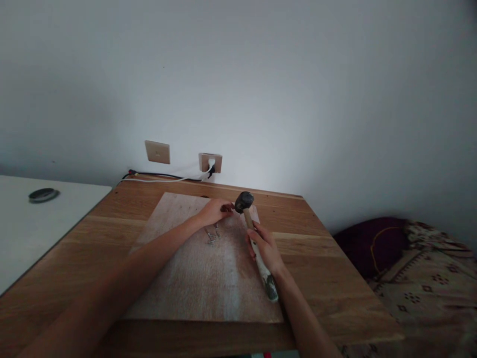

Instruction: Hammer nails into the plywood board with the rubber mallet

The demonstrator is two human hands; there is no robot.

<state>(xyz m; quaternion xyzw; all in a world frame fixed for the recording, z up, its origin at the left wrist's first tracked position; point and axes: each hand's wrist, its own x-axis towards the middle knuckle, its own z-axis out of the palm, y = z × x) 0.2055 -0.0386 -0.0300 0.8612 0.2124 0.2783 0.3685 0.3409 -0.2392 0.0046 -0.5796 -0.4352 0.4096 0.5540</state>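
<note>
My right hand [264, 244] is wrapped round the pale, paint-stained handle of a mallet [244, 201] with a thick black head. The mallet slants away from me, its head just right of my left fingertips. My left hand [214, 211] is closed in a pinch over the far part of a pale wooden board [201, 288]. Whatever its fingers hold is too small or hidden to make out. Several thin, shiny metal pieces [212, 238], perhaps nails, lie loose on the board below my left wrist.
The board lies on a wooden table [309, 278] against the wall. A socket [210, 162] with plugs and cables, and another wall plate [157, 152], sit behind it. At left, a round dark object [43, 194] rests on a white surface [22, 223]. Patterned fabric [428, 293] is at right.
</note>
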